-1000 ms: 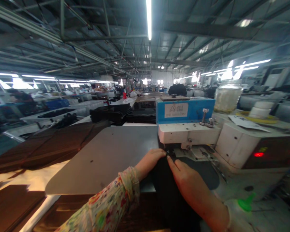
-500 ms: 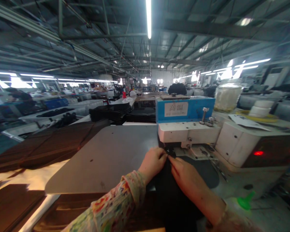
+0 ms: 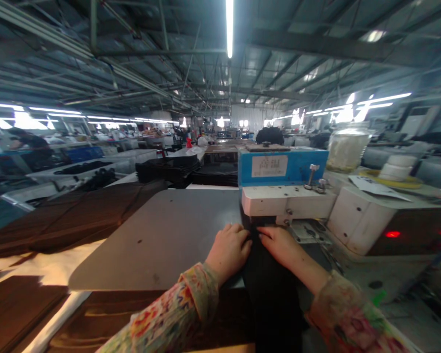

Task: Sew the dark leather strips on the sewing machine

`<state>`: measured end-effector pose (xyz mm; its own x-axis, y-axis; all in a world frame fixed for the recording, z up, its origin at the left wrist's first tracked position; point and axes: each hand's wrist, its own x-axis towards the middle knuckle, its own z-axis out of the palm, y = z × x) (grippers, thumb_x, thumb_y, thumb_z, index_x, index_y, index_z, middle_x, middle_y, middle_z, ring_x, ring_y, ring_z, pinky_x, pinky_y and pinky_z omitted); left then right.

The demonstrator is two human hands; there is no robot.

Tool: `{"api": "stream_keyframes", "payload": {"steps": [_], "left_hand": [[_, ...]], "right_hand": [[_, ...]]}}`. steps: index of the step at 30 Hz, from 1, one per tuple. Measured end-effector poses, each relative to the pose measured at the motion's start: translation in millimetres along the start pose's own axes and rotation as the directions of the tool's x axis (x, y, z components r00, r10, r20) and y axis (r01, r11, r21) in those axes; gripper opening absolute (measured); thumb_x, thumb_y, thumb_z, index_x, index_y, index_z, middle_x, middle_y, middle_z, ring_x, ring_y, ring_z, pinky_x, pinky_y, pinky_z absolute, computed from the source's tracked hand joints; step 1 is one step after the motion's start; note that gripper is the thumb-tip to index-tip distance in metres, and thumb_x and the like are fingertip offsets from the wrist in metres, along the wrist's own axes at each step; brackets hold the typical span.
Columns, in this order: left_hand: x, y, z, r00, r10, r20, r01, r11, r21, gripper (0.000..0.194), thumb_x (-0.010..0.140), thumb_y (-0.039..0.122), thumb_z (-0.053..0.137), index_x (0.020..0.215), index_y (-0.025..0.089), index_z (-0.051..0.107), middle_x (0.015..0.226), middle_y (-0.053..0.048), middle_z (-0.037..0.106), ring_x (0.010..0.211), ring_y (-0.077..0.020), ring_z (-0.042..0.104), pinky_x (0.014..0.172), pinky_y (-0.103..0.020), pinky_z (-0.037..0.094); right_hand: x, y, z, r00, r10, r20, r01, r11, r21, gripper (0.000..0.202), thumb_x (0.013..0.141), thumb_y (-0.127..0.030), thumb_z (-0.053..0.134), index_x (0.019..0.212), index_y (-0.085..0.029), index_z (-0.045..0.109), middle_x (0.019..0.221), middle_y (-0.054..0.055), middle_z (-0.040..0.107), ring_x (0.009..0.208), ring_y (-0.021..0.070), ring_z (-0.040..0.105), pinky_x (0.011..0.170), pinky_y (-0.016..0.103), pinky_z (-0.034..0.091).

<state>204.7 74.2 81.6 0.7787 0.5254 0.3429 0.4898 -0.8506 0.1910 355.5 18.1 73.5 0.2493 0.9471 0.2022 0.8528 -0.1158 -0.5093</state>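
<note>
A long piece of black fabric point(image 3: 274, 299) runs from the lower edge of the view up under the head of a blue and white sewing machine point(image 3: 275, 198). My left hand point(image 3: 230, 250) has its fingers curled on the fabric's left edge, close to the machine head, with the wrist over the grey metal plate point(image 3: 161, 235). On the opposite edge, my right hand point(image 3: 281, 245) grips the same fabric, fingertips pressed together just below the head. The needle area is hidden in shadow, and the fabric's far end is out of sight.
Folded brown fabric point(image 3: 69, 211) lies left of the plate, with stacked black pieces point(image 3: 169, 169) behind. At right are a control box point(image 3: 400, 225) with red lights, a glass jar point(image 3: 347, 147) and a white spool point(image 3: 399, 167). A person point(image 3: 29, 142) is far left.
My right hand has shifted slightly up and right, its fingers farther from my left hand. My left hand has turned a little and sits slightly lower on the fabric.
</note>
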Motion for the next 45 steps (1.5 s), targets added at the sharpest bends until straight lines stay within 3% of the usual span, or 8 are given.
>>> {"api": "stream_keyframes", "payload": {"steps": [13,29,45], "left_hand": [[0,4,1.5,0.999,-0.043,0.009,0.042,0.996,0.076,0.029,0.085,0.039,0.04,0.095,0.019,0.057,0.095,-0.006,0.053,0.092,-0.0223,0.047,0.073,-0.034,0.04],[-1,6,3.0,1.0,0.011,0.004,-0.011,0.998,0.068,0.03,0.086,0.037,0.037,0.099,0.021,0.058,0.097,-0.006,0.055,0.092,-0.0221,0.048,0.074,-0.035,0.04],[-4,0,2.7,0.997,0.081,0.008,-0.081,0.997,0.004,0.029,0.086,0.035,0.039,0.102,0.021,0.058,0.101,-0.005,0.056,0.093,-0.02,0.048,0.083,-0.033,0.041]], "right_hand": [[3,-5,0,0.999,-0.011,-0.031,0.01,0.999,-0.033,0.029,0.081,-0.018,0.042,0.1,-0.017,0.064,0.103,0.008,0.065,0.098,0.0195,0.058,0.086,0.029,0.043],[2,-10,2,0.996,0.024,-0.088,-0.038,0.987,-0.154,0.027,0.08,-0.021,0.045,0.099,-0.017,0.063,0.097,0.008,0.067,0.09,0.0195,0.061,0.078,0.028,0.045],[0,-9,5,0.994,-0.04,-0.107,0.012,0.968,-0.252,0.027,0.082,-0.018,0.04,0.098,-0.014,0.062,0.097,0.008,0.066,0.089,0.0199,0.06,0.077,0.028,0.044]]}}
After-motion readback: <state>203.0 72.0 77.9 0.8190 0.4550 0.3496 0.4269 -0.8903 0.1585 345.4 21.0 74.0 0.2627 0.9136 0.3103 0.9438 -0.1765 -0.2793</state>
